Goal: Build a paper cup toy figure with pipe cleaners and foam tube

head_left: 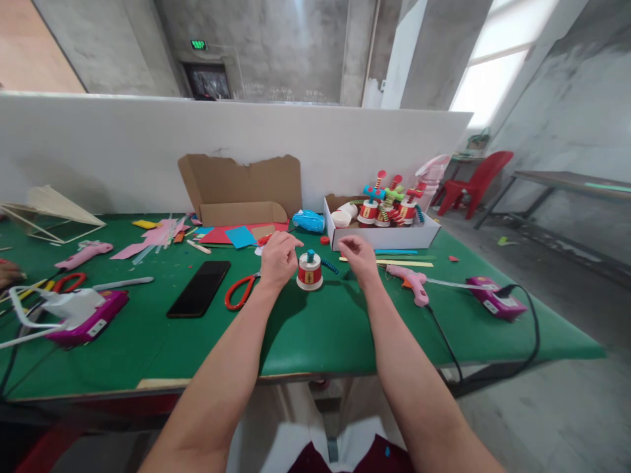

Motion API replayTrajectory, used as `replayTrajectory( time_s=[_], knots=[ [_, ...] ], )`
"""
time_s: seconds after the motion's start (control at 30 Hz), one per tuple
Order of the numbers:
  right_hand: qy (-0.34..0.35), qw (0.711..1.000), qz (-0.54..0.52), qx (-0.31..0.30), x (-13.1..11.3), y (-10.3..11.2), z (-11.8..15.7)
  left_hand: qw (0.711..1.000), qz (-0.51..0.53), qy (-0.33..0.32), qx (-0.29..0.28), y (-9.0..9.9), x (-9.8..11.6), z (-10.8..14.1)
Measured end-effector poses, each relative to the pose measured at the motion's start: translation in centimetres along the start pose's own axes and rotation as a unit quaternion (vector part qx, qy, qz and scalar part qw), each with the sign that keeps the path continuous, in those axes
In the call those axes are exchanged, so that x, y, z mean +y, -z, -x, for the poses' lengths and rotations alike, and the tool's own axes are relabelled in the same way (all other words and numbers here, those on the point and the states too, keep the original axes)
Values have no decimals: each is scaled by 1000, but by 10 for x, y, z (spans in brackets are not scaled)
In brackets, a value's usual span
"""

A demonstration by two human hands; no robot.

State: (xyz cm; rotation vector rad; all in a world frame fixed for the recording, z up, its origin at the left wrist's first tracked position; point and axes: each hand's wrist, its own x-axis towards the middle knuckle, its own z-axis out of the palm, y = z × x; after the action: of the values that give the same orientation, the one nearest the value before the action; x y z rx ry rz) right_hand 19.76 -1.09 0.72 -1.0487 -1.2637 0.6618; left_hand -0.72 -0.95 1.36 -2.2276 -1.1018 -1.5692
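Note:
A small red and white paper cup (310,273) stands upside down on the green table, with a gold label on its front. A folded teal paper spring (311,256) rises from its top, and a dark blue coiled strip (329,266) sticks out at its right. My left hand (279,261) is close by the cup's left side, index finger stretched towards it, the other fingers bent. To the right of the cup and apart from it, my right hand (359,261) has its fingers curled into a pinch. Whatever its fingertips might hold is hidden or too small to see.
Red-handled scissors (240,293) and a black phone (199,289) lie left. At right are a pink glue gun (410,281) and a purple power strip (495,299). Behind, a white box (387,238) holds several finished cup figures. Another person's hand (10,272) shows far left.

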Motion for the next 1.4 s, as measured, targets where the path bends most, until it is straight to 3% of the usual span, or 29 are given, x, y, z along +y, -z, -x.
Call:
replayTrajectory(
  time_s=[0.1,0.23,0.5,1.03,1.23,1.4],
  knots=[
    [82,983,116,-113,-4,-5,8,1000,-3,-3,0,0,0,0],
    [154,955,200,-158,-4,-7,11,1000,-6,-1,-9,0,0,0],
    [199,941,224,-153,2,-11,12,1000,19,-4,-4,0,0,0],
    [207,941,222,-151,7,-14,12,1000,24,7,-13,-1,0,1],
    [181,956,178,-149,11,-14,9,1000,23,1,-12,-1,0,1],
    [121,985,82,-95,10,-10,5,999,28,-2,-15,-1,-1,1]
  ],
)
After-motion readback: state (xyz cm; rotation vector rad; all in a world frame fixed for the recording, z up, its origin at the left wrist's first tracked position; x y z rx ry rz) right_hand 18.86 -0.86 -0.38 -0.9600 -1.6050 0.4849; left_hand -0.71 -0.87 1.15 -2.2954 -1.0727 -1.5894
